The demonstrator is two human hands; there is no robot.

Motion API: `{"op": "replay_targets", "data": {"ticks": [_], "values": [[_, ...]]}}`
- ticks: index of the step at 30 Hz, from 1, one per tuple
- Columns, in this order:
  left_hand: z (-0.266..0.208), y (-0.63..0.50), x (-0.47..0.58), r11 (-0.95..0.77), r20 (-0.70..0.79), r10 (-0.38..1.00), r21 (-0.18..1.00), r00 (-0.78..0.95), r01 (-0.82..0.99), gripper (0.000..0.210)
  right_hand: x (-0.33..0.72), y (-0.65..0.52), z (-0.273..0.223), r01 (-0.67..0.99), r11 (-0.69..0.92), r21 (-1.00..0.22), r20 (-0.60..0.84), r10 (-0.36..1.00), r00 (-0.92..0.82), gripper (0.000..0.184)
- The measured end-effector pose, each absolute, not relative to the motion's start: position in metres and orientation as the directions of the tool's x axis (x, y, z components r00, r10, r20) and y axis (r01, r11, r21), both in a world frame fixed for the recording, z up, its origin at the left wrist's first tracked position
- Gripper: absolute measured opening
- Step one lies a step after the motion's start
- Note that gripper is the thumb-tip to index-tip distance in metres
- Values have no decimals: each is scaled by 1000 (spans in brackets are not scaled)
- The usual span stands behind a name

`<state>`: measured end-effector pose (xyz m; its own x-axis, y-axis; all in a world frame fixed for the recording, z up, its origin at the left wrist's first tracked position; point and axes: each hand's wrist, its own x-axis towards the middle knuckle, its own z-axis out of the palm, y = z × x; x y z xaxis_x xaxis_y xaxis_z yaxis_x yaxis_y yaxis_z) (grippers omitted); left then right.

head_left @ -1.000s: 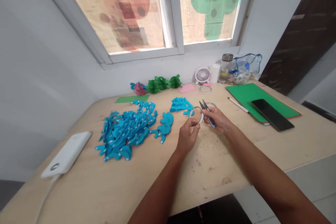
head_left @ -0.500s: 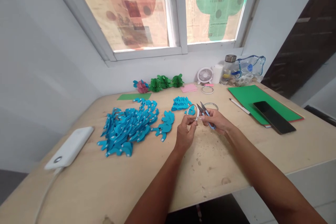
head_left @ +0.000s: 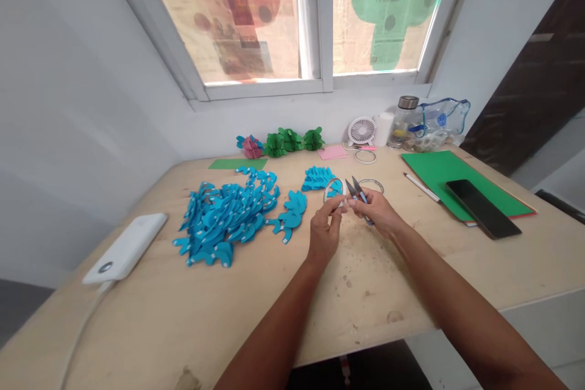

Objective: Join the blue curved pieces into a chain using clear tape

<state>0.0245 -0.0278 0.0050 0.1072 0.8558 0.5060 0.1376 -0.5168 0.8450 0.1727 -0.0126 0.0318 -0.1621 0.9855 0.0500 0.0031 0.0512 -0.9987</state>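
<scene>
My left hand (head_left: 324, 231) is closed on a narrow roll of white tape (head_left: 326, 191), which stands on edge between thumb and fingers. Blue-handled thread snips (head_left: 356, 187) rest in my right hand (head_left: 381, 214), their dark blades pointing up and slightly apart. The fingertips of both hands almost meet beside the roll, where a small whitish piece, probably tape, shows. Just behind the roll lies a row of blue paper cutouts (head_left: 316, 178). A smaller blue bunch (head_left: 292, 212) and a large heap of blue cutouts (head_left: 228, 210) with white squares spread to the left.
Two more tape rolls (head_left: 371, 185) (head_left: 365, 157) lie behind my hands. On the right are green sheets (head_left: 434, 173), a phone (head_left: 482, 207) and a white pen (head_left: 421, 187). A power bank (head_left: 125, 248) sits left. Folded green paper pieces (head_left: 290, 140), a fan (head_left: 362, 131) and a bottle (head_left: 404, 122) line the wall.
The whole view has shifted slightly, so things sit a little further right. Both hands keep nearly the same pose, still holding the tape roll and the snips.
</scene>
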Motion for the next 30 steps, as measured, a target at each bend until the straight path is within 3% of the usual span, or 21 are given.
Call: {"op": "replay_targets", "data": {"ticks": [6, 11, 17, 30], "values": [[1, -21, 25, -414, 417, 909, 907, 24, -73, 29, 170, -14, 34, 29, 110, -994, 107, 990, -94, 32], [1, -17, 23, -305, 312, 950, 933, 3, -192, 34, 169, -15, 30, 145, 142, -979, 126, 985, -114, 46], [6, -19, 21, -287, 294, 956, 938, 4, -191, 34, 172, -16, 31, 421, 260, -869, 214, 965, -155, 45], [8, -21, 21, -282, 295, 955, 931, 23, -230, 30, 173, -14, 33, 521, 398, -755, 335, 917, -215, 37]]}}
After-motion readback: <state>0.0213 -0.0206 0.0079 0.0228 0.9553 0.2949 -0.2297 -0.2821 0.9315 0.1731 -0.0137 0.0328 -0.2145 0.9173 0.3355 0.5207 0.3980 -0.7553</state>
